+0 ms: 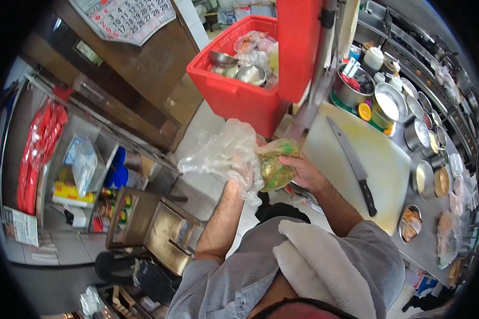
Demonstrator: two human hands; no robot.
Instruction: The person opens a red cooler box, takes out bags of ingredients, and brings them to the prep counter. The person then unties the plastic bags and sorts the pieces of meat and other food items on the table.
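Note:
In front of my body, a thin clear plastic bag (218,149) is bunched over my left hand (242,174), whose fingers show only dimly through the film and look closed on it. My right hand (302,169) grips a knotted plastic bag with yellow-green contents (275,173). The two bags touch each other, and what fills the yellow-green one cannot be made out. To the right of my right hand lies a white cutting board (324,154) with a large black-handled knife (351,151) on it.
Ahead stands an open red cooler (234,101) holding metal bowls and plastic bags, its lid (299,48) upright. Several pots and containers, including a steel pot (351,98), crowd the right counter. On the left are a wooden chair (162,228) and shelves (104,141).

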